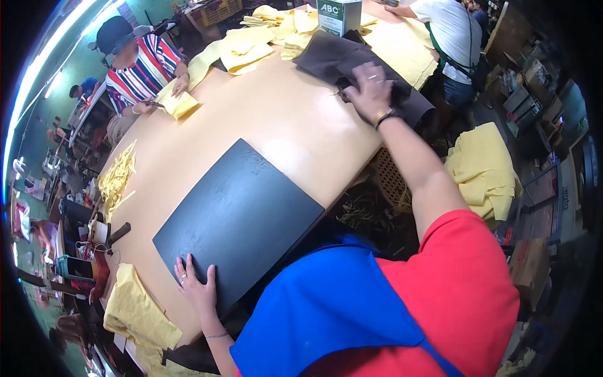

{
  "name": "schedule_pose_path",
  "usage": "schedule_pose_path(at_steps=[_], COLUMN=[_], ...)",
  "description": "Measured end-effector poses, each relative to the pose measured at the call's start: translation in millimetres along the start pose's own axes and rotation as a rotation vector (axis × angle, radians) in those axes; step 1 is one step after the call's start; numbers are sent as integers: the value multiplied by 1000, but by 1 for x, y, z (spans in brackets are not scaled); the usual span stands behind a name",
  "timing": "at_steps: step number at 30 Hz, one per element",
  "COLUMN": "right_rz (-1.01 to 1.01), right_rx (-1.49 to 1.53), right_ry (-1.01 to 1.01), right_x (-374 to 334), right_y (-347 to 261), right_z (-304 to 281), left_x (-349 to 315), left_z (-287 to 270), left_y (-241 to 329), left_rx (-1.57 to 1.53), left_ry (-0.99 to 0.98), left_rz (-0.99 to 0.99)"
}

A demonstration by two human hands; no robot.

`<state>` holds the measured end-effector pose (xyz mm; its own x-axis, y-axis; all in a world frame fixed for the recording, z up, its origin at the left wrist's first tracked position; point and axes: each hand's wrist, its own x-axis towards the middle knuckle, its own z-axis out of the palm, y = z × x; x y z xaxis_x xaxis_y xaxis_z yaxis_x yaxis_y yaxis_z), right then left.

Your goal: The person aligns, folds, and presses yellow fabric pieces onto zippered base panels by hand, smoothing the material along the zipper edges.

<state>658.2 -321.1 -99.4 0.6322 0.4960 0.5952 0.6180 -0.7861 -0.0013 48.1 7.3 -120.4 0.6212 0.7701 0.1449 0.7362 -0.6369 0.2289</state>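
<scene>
A large black rectangular sheet or board [242,213] lies on the table at its near edge, in front of me. My left hand [196,286] rests on its near left corner, fingers spread. My right arm reaches far across the table to the right. There my right hand [372,91] lies with outstretched fingers on a dark brown piece of material [330,60], cloth or leather, which drapes over the table's right edge. By the right thumb is a small dark object [342,88] that I cannot make out.
A co-worker in a striped shirt [135,72] handles a yellow piece [179,103] across the table [264,107]. Yellow scraps [116,179], yellow cloth [135,308], a hammer-like tool [118,234] and a tin [339,17] lie around. Folded yellow material [482,166] sits right, beside another person [455,38].
</scene>
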Motion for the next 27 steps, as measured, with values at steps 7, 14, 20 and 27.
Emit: schedule_pose_path(at_steps=[7, 14, 20, 27], right_rz=[452, -416, -44, 159], right_rx=[212, 425, 1100, 715], right_ry=[-358, -505, -472, -774], right_x=[12, -62, -76, -46], right_y=[66, -170, -172, -194], right_z=[-1, -42, -24, -16], left_x=[1, -4, 1, -2], left_z=[-1, -6, -6, -3], left_y=[-3, 6, 15, 4], left_rx=[47, 64, 55, 35], left_ry=[-9, -28, -44, -22], left_rz=[-8, -21, -47, -35])
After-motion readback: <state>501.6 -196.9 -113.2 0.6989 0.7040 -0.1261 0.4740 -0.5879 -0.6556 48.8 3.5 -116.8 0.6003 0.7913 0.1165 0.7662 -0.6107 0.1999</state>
